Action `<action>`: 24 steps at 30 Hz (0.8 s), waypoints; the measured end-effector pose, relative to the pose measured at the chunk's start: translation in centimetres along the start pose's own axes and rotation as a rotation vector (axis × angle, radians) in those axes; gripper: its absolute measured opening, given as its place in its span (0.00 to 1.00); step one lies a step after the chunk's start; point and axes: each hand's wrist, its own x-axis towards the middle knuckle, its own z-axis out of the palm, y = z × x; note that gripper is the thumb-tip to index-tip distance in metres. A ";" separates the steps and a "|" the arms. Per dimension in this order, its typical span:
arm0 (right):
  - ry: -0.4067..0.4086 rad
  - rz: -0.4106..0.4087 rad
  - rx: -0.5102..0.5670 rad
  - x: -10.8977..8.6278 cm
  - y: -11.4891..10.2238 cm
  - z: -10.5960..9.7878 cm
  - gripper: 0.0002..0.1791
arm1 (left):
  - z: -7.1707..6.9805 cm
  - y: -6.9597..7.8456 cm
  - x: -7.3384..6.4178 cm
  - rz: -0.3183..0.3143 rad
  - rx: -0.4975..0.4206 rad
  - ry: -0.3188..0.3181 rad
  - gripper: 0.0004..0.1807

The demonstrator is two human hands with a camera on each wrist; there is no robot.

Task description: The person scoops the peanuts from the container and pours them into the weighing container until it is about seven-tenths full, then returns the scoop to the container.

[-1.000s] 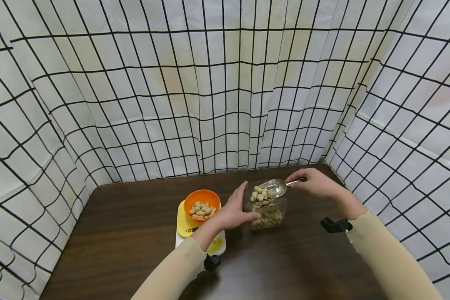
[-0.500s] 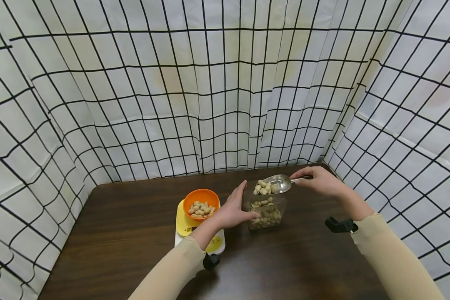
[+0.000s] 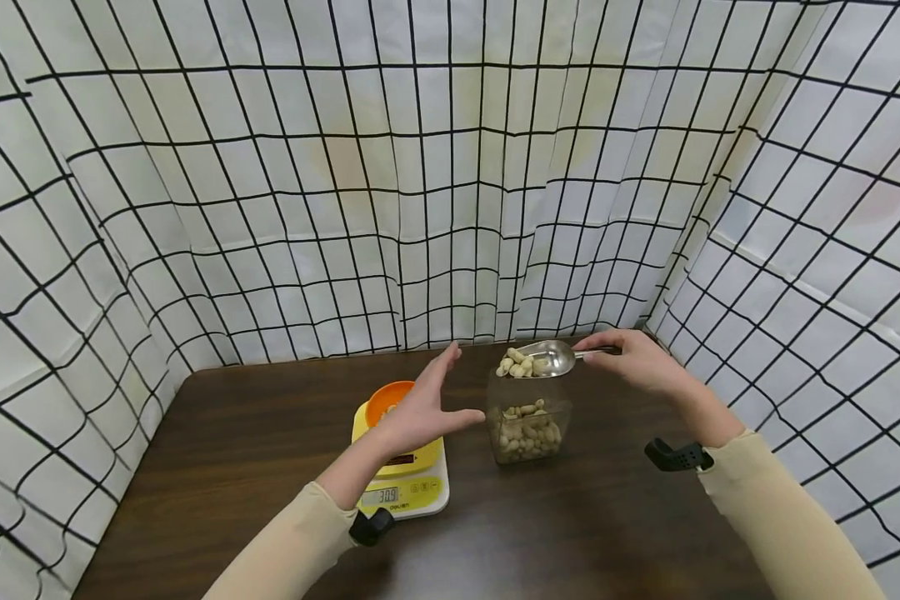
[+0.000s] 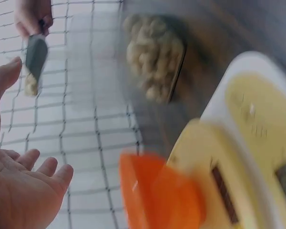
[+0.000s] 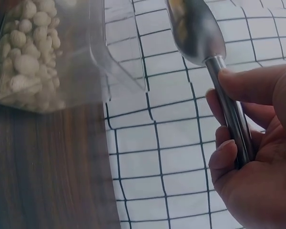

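My right hand (image 3: 633,360) grips the handle of a metal scoop (image 3: 557,358) loaded with peanuts (image 3: 519,364). In the right wrist view, fingers and thumb wrap round the scoop's handle (image 5: 231,114). The scoop is above a clear plastic container (image 3: 567,417), which has more peanuts (image 3: 528,433) in its lower part. My left hand (image 3: 417,410) is in the air left of the container, fingers spread and holding nothing. Partly hidden behind it, an orange bowl (image 3: 385,397) sits on a yellow and white kitchen scale (image 3: 425,493). Some peanuts show inside the bowl.
The dark wooden table (image 3: 262,467) extends to both sides and toward me. White curtains with black grid lines (image 3: 450,208) enclose its back and sides. The scale's display (image 3: 381,496) reads about 309. Black bands (image 3: 678,455) are on both wrists.
My left hand has let go of the container and moved left, now covering much of the bowl and uncovering the scale's display. The scoop with its peanuts has risen out of the container.
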 end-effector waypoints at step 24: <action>-0.015 -0.034 0.077 3.4 -5.1 4.9 0.13 | -7.1 -5.9 -5.3 -0.157 0.166 0.080 0.63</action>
